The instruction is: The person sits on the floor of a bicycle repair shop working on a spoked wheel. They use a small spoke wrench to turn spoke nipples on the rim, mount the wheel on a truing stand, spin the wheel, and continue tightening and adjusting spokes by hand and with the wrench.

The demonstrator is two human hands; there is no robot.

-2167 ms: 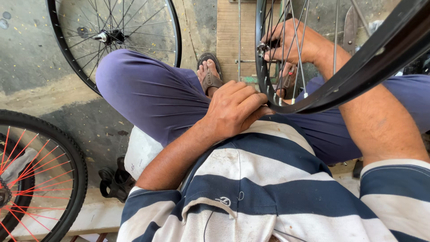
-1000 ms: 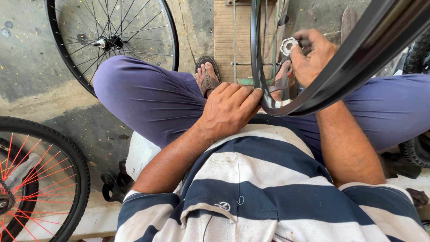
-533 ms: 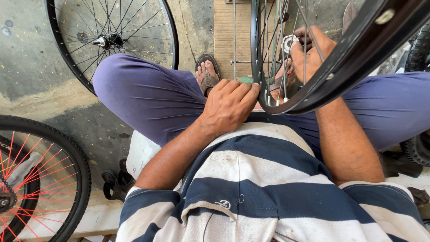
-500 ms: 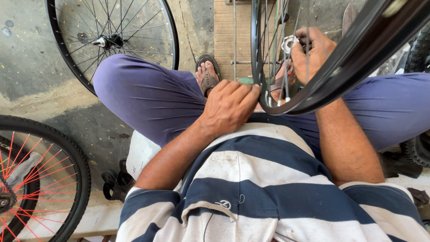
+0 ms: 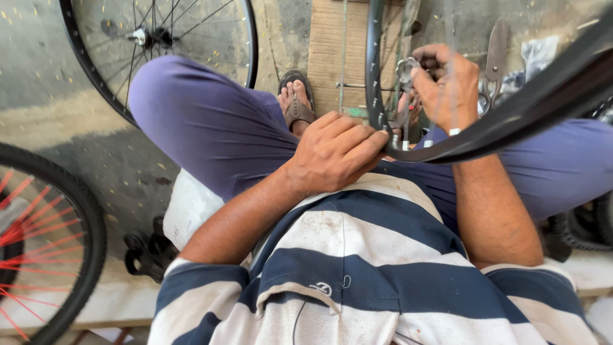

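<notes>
Three bicycle wheels [image 5: 377, 76], two hands [image 5: 335, 153].

Navy-and-white striped short-sleeved shirt [image 5: 357, 268], purple trousers [image 5: 211, 128] beyond the shirt, brown sandal [image 5: 295, 105] past the trousers

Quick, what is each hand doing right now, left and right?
Left hand: closed on the black wheel rim, at its lowest part.
Right hand: closed on a small round metal tool.

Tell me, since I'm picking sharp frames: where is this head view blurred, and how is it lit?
Head view: soft daylight, no glare; left hand and striped shirt are sharp; the near black rim smears across the top right; right hand is slightly motion-blurred.
</notes>
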